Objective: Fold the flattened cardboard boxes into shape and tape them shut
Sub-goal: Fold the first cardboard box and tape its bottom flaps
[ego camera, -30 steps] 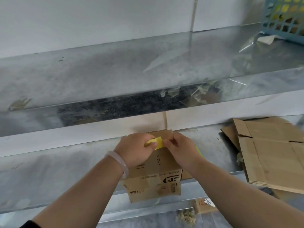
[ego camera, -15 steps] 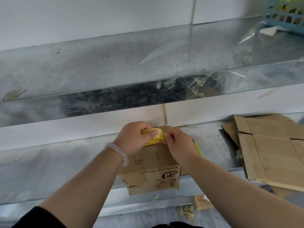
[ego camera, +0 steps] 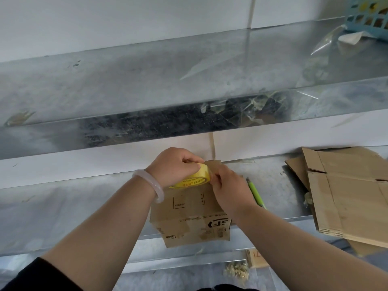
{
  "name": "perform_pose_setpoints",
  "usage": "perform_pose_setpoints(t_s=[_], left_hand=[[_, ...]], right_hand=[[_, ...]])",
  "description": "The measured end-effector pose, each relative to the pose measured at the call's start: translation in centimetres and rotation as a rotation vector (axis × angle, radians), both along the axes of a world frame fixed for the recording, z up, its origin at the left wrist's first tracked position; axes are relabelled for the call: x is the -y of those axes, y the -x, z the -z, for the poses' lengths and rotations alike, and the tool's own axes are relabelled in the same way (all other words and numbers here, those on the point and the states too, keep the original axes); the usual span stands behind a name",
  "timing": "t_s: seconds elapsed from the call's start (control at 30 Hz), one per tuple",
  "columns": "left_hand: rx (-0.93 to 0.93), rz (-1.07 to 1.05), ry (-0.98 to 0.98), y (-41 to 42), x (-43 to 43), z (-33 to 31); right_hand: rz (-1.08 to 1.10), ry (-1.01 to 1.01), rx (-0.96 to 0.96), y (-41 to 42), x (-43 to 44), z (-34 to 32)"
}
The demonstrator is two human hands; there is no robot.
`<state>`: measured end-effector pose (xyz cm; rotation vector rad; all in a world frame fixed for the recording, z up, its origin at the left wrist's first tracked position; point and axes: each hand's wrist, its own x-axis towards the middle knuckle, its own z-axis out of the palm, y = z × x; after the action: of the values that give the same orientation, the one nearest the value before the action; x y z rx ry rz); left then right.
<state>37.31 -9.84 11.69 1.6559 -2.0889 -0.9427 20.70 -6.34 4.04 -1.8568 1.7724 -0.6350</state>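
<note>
Gripping yellow tape roll [ego camera: 192,177] with left hand [ego camera: 174,166] atop folded brown cardboard box [ego camera: 189,219] at grey metal shelf [ego camera: 84,206] edge; pinching roll's free end with right hand [ego camera: 228,191], probably to start seam strip.

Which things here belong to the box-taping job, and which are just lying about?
Job: folded brown cardboard box; yellow tape roll; left hand; right hand; flattened brown cardboard stack.
Lying about: slim green pen-like tool; blue plastic basket; clear plastic scraps.

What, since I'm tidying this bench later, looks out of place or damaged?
The box overhangs the lower shelf in front and bears torn label patches. The flattened cardboard stack juts past its edge at right. Clear film litters the upper shelf.
</note>
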Motion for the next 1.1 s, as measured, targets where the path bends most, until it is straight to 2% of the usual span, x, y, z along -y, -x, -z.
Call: perform_pose_setpoints(t_s=[0.13,0.6,0.97,1.1], left_hand=[[-0.021,0.026,-0.039,0.2,0.2,-0.5],[-0.102,-0.04,0.069,-0.5,-0.8,1.7],[0.011,0.008,0.166,0.7,-0.7,1.4],[0.031,0.021,0.146,0.5,-0.6,1.5]], right_hand=[[0.015,-0.004,0.008,0.3,0.1,0.1],[-0.036,0.011,0.004,0.6,-0.2,0.3],[0.003,-0.064,0.13,1.2,0.0,-0.5],[0.006,-0.09,0.145,1.2,0.0,-0.6]])
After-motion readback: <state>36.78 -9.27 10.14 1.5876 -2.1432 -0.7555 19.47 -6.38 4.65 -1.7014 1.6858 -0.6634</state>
